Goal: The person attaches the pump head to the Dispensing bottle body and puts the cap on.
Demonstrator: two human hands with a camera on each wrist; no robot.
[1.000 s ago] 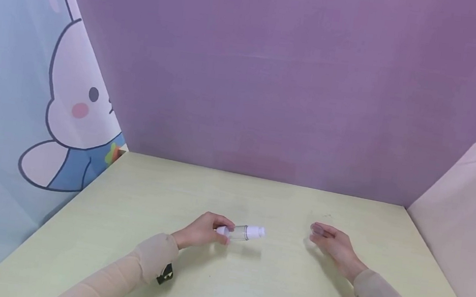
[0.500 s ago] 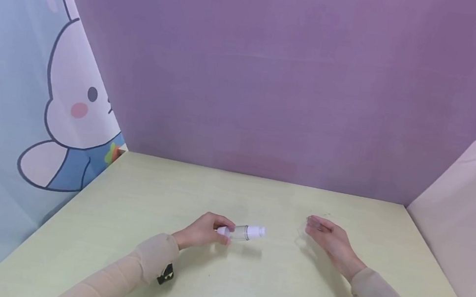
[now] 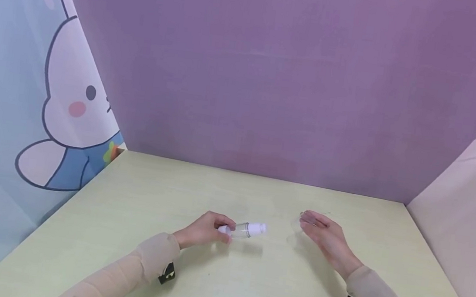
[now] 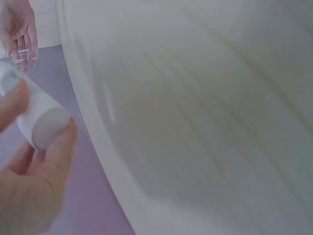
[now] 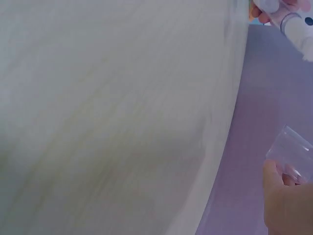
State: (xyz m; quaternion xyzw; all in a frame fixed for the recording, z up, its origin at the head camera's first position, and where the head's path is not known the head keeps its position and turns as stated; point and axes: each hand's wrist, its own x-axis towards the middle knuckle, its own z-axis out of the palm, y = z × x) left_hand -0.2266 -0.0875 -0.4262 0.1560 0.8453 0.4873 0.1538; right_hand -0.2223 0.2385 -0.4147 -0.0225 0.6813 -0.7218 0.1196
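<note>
My left hand (image 3: 206, 229) pinches a small clear pump bottle (image 3: 240, 230) by its white base end. The bottle lies nearly level above the table, its white top pointing right. In the left wrist view the white base (image 4: 48, 120) sits between thumb and fingers. To the right, my right hand (image 3: 327, 236) holds a clear, see-through cap (image 3: 297, 222) by one end. The right wrist view shows this clear cap (image 5: 293, 152) gripped between thumb and fingers, with its open rim facing away from the palm. A gap separates the two things.
Both hands are above a pale wood-look table (image 3: 162, 184). A purple cloth wall (image 3: 274, 73) rises behind it, with a blue rabbit-print cloth (image 3: 0, 89) at left and a pale cloth (image 3: 473, 197) at right. Black wrist cameras sit under both sleeves.
My right hand has moved a little left and away from me, turning the clear cap so that more of it shows toward the bottle. The left hand stays almost still with the pump bottle.
</note>
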